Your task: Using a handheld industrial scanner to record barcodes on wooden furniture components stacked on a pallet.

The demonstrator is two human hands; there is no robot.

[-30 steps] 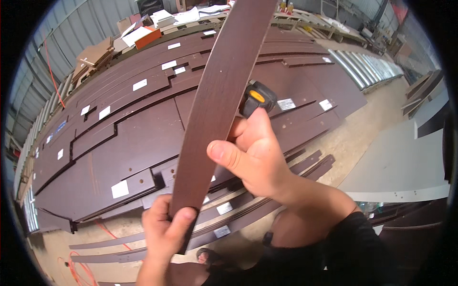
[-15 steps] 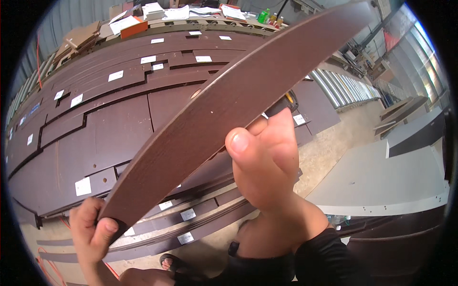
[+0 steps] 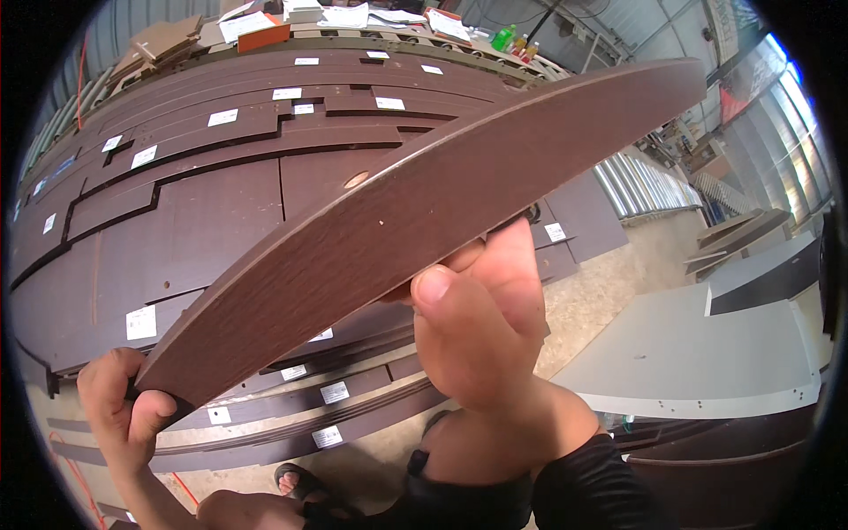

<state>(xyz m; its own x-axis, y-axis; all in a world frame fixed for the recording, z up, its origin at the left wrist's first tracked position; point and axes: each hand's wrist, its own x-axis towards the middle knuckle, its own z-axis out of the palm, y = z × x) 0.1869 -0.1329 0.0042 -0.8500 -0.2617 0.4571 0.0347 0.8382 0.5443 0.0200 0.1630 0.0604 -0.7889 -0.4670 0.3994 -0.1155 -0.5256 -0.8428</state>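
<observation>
A long dark brown board (image 3: 424, 208) is raised in front of me, tilted from lower left to upper right. My left hand (image 3: 119, 411) is closed round its near-left end, thumb against the lower edge. Further along, my right hand (image 3: 481, 322) grips the same board at its lower edge, with the thumb on the near side and the other fingers partly hidden behind. A small black object (image 3: 533, 213) shows beside the right fingers; most of it is behind the board, so its kind cannot be made out. One round pale hole (image 3: 356, 180) shows at the upper edge.
Brown panels (image 3: 221, 212) with white labels lie spread beyond the board. Stacked strips (image 3: 353, 415) lie nearer my feet. Papers (image 3: 344, 16) and bottles (image 3: 512, 40) stand at the back. A roller conveyor (image 3: 649, 187) and a grey panel (image 3: 698, 344) are at the right.
The board has swung flatter, its far end lower and its near end further left. My left hand has moved left with it. The black and yellow object by my right fingers is now mostly hidden.
</observation>
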